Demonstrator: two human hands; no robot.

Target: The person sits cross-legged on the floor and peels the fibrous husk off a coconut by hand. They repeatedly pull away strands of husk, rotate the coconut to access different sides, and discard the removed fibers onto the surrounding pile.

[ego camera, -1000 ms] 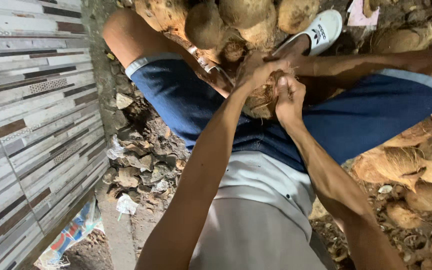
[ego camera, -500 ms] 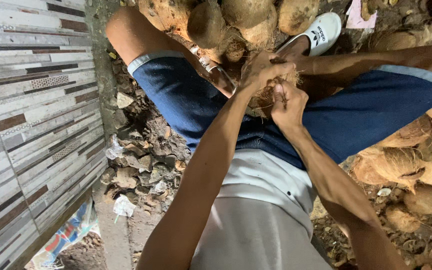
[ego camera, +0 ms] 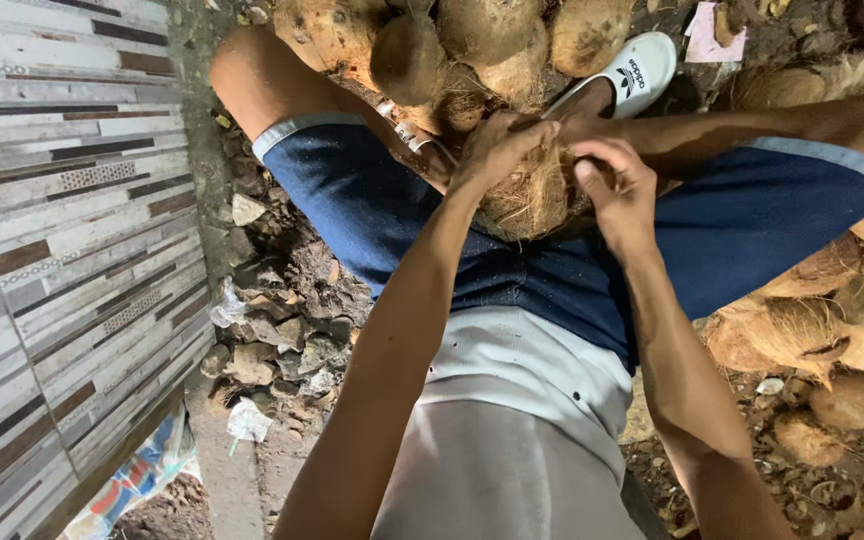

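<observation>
Seated, viewed from above. Brown, fibrous, half-husked coconut [ego camera: 532,195] held low between the knees, against blue shorts [ego camera: 372,215].

Left hand [ego camera: 497,150]: fingers curled over the top left of the coconut, gripping husk fibre. Right hand [ego camera: 617,190]: fingers bent and pinched narrow on the fibres at the coconut's right side, thumb pressed in. Both hands touching the husk, close together.

Beyond the hands: heap of rough brown unhusked coconuts [ego camera: 472,40]; white slip-on sandal [ego camera: 632,70] just beside it. Right: pile of torn tan husk pieces [ego camera: 832,320]. Left: striped grey-and-brown tiled wall [ego camera: 62,250], broken rubble [ego camera: 272,330] at its foot.
</observation>
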